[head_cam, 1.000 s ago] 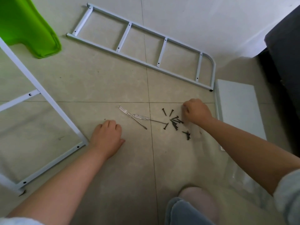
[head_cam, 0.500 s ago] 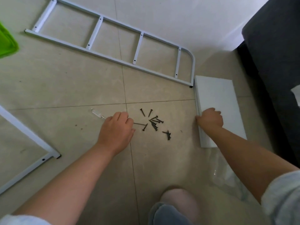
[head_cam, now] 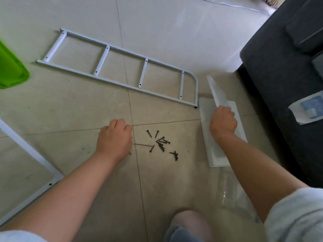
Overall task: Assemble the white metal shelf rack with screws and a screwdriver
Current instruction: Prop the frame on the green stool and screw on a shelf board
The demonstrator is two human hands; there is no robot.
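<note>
A white ladder-like side frame (head_cam: 122,72) lies flat on the tiled floor. A second white frame (head_cam: 31,154) shows at the left edge. Several black screws (head_cam: 161,143) are scattered on the floor between my hands. My left hand (head_cam: 114,138) is curled over the screwdrivers; only one thin metal shaft (head_cam: 142,144) pokes out towards the screws. My right hand (head_cam: 222,122) grips a white shelf panel (head_cam: 215,91) and holds it tilted up off a stack of white shelf panels (head_cam: 216,154) lying on the floor.
A dark grey sofa (head_cam: 283,84) stands at the right with a printed sheet (head_cam: 309,109) on it. A green plastic object (head_cam: 10,67) sits at the far left. Clear plastic wrap (head_cam: 236,194) lies near my right arm. My knee (head_cam: 188,226) is at the bottom.
My left hand moved right from the bare floor onto the screwdrivers. My right hand left the screws, took the top shelf panel and tilted it up. The view shifted right.
</note>
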